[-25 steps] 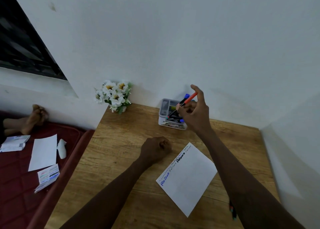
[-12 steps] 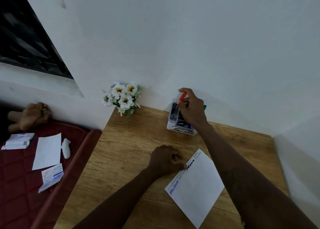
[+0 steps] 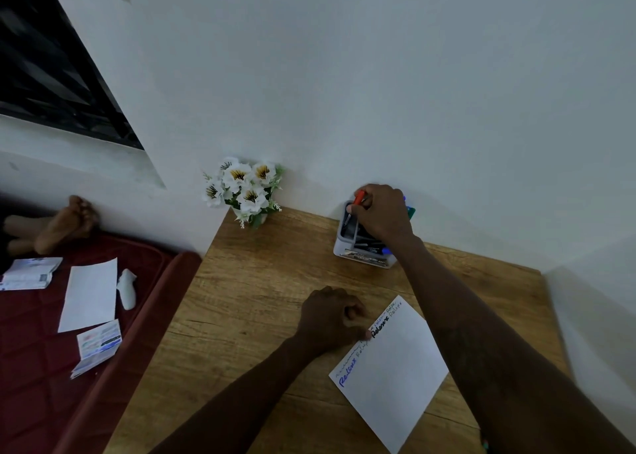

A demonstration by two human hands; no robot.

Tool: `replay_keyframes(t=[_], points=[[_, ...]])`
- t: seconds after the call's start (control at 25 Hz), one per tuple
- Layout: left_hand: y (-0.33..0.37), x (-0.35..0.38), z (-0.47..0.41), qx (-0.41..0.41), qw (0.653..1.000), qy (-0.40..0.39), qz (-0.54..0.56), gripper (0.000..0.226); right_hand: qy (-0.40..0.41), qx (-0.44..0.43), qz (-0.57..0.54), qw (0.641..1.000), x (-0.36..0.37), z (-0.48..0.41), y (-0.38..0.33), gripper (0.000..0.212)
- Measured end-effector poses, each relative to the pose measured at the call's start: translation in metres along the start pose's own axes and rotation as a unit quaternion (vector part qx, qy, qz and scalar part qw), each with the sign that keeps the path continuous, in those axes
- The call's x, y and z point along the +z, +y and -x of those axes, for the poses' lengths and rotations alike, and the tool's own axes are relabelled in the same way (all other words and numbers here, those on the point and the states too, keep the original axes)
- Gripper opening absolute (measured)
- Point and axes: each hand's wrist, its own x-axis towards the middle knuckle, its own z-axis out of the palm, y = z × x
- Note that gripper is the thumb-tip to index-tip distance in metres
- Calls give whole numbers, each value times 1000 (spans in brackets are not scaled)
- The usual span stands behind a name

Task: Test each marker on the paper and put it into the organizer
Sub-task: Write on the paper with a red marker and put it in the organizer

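Head view. We see a wooden desk set into a wall corner. A white sheet of paper lies on it at a slant near the front, with handwritten test words along its upper left edge. A small pot of white artificial flowers stands at the back left corner. The grey-white desk organizer stands against the back wall, well beyond the paper, and already holds other markers.

The hands are well apart. The right hand reaches to the far side of the desk and sits over the organizer's top, fingers closed round an orange-capped marker. The left hand rests on the desk as a loose fist with nothing visible in it; one fingertip touches the paper's upper left edge.

The marker is therefore at the organizer, in the right hand, the nearer one by far. Its long axis runs steeply, near upright, leaning a little to the right at the top. The orange end points up and the dark end points down into the organizer beside its left wall; we cannot tell which compartment. We judge the coming move to be a short drop along that axis, then release.
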Motion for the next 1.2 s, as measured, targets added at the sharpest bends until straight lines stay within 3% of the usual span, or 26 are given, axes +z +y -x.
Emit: replay_keyframes(t=[0.28,0.64,0.84,1.04,1.2], points=[[1,0,2,4,1000,-1,5,57,56,80,-62,993,-9,4,-2,30],[9,2,-2,3,1000,-21,-18,54,100,81,-176,976,-43,51,30,17],[14,3,-6,11,999,-36,-19,46,107,110,-122,981,-59,98,66,4],[20,-1,-9,-7,998,-57,31,40,47,188,-87,977,-72,156,108,7],[48,10,-14,-16,995,-1,101,25,33,240,-60,968,-83,196,136,10]])
